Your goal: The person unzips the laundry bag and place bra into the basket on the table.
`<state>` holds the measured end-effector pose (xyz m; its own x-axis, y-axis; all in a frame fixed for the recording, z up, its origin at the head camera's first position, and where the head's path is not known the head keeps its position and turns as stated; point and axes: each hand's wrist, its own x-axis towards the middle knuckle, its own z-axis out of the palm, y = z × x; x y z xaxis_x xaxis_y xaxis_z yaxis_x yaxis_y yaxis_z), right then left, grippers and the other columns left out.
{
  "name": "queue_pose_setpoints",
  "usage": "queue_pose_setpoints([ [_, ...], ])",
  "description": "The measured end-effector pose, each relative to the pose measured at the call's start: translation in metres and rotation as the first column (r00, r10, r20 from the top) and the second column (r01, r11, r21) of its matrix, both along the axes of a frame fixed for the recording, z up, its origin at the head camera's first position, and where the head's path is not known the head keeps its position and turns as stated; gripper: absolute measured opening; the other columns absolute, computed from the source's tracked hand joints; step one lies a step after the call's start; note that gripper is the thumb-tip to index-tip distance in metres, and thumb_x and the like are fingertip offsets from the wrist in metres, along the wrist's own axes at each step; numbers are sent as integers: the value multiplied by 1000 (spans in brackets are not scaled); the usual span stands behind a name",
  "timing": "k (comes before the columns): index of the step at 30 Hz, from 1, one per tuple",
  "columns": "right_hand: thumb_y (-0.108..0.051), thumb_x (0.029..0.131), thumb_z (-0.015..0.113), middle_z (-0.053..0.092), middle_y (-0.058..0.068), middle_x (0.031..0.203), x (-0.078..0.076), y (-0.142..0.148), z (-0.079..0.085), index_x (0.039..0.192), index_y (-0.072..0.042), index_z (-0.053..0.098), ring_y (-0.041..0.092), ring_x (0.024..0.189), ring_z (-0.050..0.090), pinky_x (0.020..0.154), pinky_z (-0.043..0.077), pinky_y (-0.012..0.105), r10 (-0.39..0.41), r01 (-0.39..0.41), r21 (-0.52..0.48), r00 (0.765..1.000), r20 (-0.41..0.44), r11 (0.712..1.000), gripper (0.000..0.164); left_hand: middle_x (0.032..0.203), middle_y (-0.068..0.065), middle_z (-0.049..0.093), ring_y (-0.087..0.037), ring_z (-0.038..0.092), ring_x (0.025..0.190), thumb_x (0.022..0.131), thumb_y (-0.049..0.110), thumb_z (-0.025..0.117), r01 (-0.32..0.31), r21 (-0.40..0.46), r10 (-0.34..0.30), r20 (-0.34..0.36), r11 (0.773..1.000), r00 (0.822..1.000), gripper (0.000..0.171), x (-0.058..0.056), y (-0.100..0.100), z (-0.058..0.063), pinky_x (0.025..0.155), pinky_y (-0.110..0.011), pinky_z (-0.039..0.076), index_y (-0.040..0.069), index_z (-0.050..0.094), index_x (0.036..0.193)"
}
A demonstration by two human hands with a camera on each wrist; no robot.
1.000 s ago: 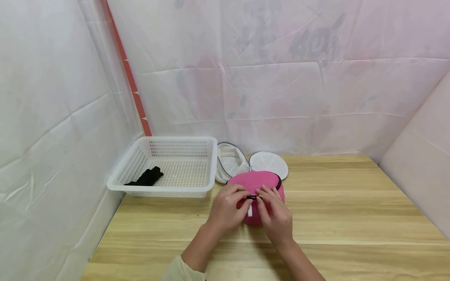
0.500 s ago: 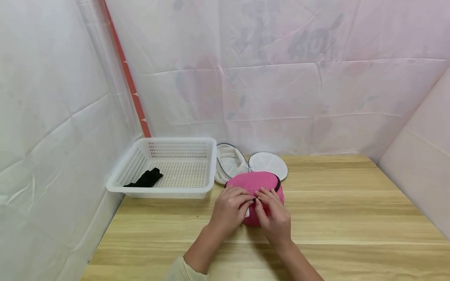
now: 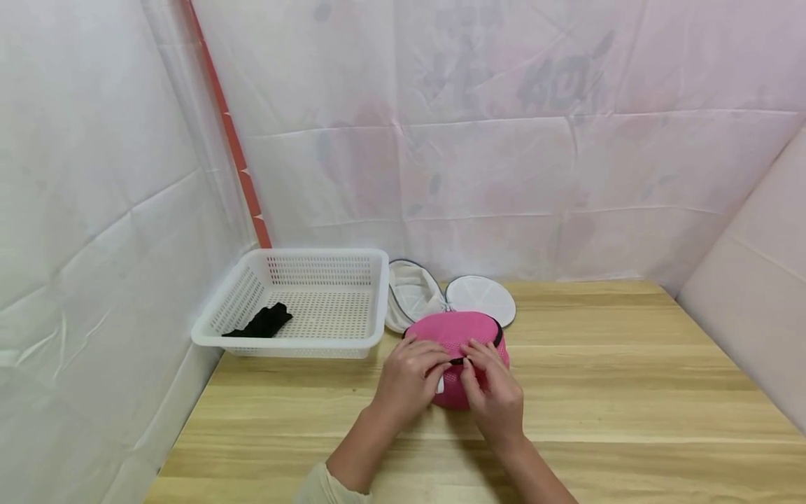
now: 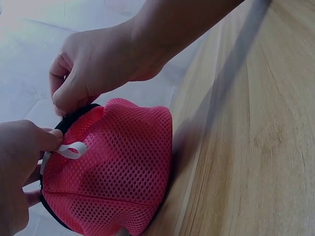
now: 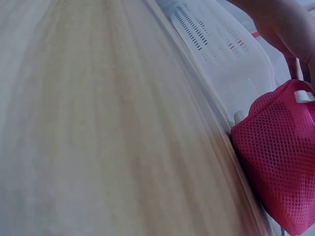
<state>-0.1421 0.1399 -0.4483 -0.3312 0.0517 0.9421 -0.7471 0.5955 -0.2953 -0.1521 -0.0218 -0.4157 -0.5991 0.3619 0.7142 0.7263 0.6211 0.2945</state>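
Observation:
A pink mesh laundry bag (image 3: pixel 453 325) stands on the wooden table, with a black zipper band (image 4: pixel 78 114) around its rim. My left hand (image 3: pixel 408 374) pinches this band at the front of the bag, next to a white fabric loop (image 4: pixel 72 150). Just to the right, my right hand (image 3: pixel 497 395) pinches the same band between thumb and fingers. A short black stretch shows between the two hands. Whether the zipper pull is in either hand is hidden by the fingers. The left wrist view shows the bag's mesh side bulging, with a seam across it.
A white plastic basket (image 3: pixel 378 301) at the left holds a crumpled black cloth (image 3: pixel 261 322). Behind the bag lie a white mesh bag (image 3: pixel 409 290) and a flat white round piece (image 3: pixel 481 297) with dark edging. White sheeting (image 3: pixel 478 168) walls the table (image 3: pixel 617 392) in.
Both hands stay at the front of the bag. Their fingertips drew together, then parted slightly. The white loop, more exposed a second ago, is now partly covered by the left hand.

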Motion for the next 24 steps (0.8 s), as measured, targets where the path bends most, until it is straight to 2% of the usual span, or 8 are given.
queue_pose_setpoints([
  [7, 5, 74, 70, 70, 21, 87, -1, 2, 1, 91, 8, 69, 35, 91, 68, 98, 44, 37, -24, 24, -40, 1000, -4, 999, 17, 92, 6, 72, -7, 65, 95, 79, 11, 74, 7, 29, -6, -13, 1000, 1000, 11, -3, -2, 0, 100, -43, 44, 15, 76, 89],
  [16, -2, 80, 69, 70, 21, 86, -1, 1, 1, 87, 8, 69, 31, 90, 68, 98, 45, 38, 23, -24, -32, 999, -32, 999, 12, 97, 5, 72, -12, 64, 103, 79, 14, 74, -40, 7, 41, -11, 999, 999, 12, -4, -3, 1, 98, -46, 45, 15, 76, 91],
  [24, -3, 81, 70, 70, 22, 86, 1, -2, 1, 87, 8, 70, 31, 89, 69, 99, 44, 39, 63, -64, -14, 997, -44, 998, 13, 100, 3, 71, -15, 63, 106, 79, 15, 74, -18, -13, 18, -36, 1000, 999, 16, 1, 4, 1, 98, -47, 45, 13, 76, 95],
])
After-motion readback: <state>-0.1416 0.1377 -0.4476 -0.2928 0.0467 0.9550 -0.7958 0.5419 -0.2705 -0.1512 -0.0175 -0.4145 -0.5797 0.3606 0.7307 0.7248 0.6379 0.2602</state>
